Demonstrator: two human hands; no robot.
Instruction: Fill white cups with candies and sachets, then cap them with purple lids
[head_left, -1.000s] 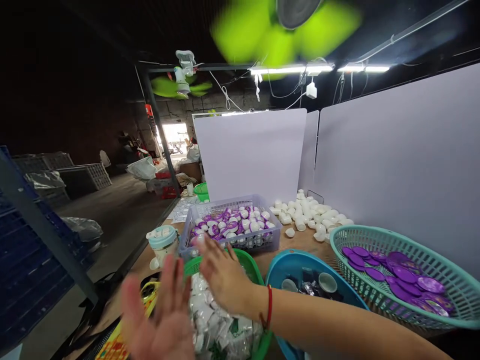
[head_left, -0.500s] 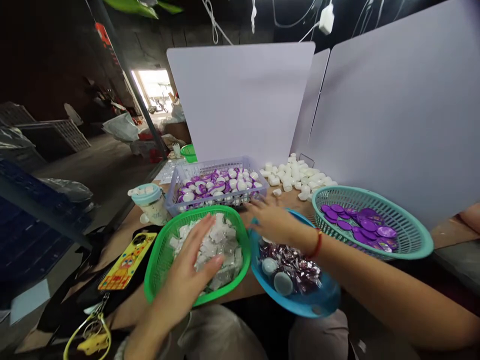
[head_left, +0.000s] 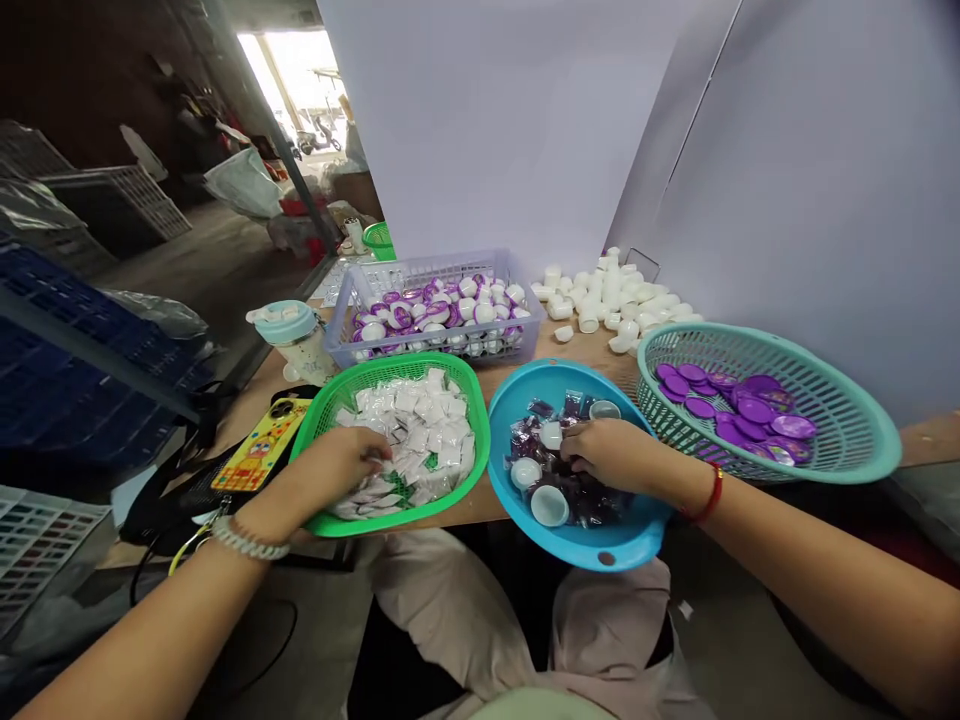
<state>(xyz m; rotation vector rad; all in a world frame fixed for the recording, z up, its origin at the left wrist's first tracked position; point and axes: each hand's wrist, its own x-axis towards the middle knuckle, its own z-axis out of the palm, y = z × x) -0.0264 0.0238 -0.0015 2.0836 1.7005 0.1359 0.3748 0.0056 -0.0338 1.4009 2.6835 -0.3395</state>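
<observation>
At grn bskt (head_left: 481,430): L hand (head_left: 339,464) curled, hold unclear | blue basin (head_left: 559,545): R hand (head_left: 613,454) ditto

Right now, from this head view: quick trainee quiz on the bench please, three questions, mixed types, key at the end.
1. Multiple choice. The right hand is in: A, the lilac crate; B, the blue basin; C, the lidded cup.
2. True or false. Both hands are at the same container.
3. Fill in. The discs in the turquoise basket are mostly ____ in colour.

Key: 1 B. 2 False: the left hand is at the green basket. 3 Purple.
</observation>
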